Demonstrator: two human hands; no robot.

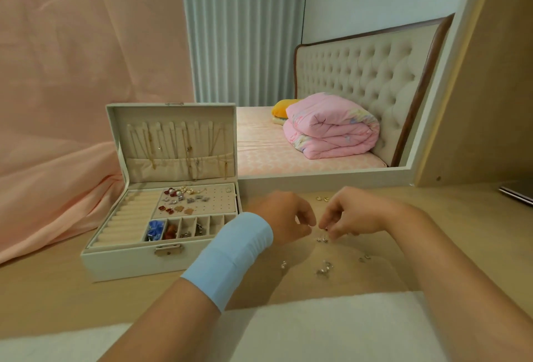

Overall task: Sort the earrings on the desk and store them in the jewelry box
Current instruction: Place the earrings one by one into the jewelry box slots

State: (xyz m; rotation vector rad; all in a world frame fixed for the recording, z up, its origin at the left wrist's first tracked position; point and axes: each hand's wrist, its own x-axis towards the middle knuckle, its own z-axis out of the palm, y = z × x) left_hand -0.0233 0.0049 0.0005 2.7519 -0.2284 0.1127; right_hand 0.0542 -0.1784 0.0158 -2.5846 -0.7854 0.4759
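The white jewelry box [129, 263] stands open on the left of the desk, with earrings pinned on its perforated pad [184, 201] and more in its small front compartments. My left hand [284, 218], with a blue wristband, hovers with curled fingers just right of the box. My right hand [350, 216] pinches a small earring [326, 228] above a pair of silver studs [322, 239] on the desk. Loose silver earrings [324, 269] lie nearer me, and gold ones [322, 198] lie behind my hands.
A large mirror [317, 172] leans at the back of the desk, reflecting a bed and a pink quilt. Pink cloth [57, 159] hangs at the left behind the box. A dark flat object [516, 192] lies at the right edge. White fabric [317, 330] covers my lap.
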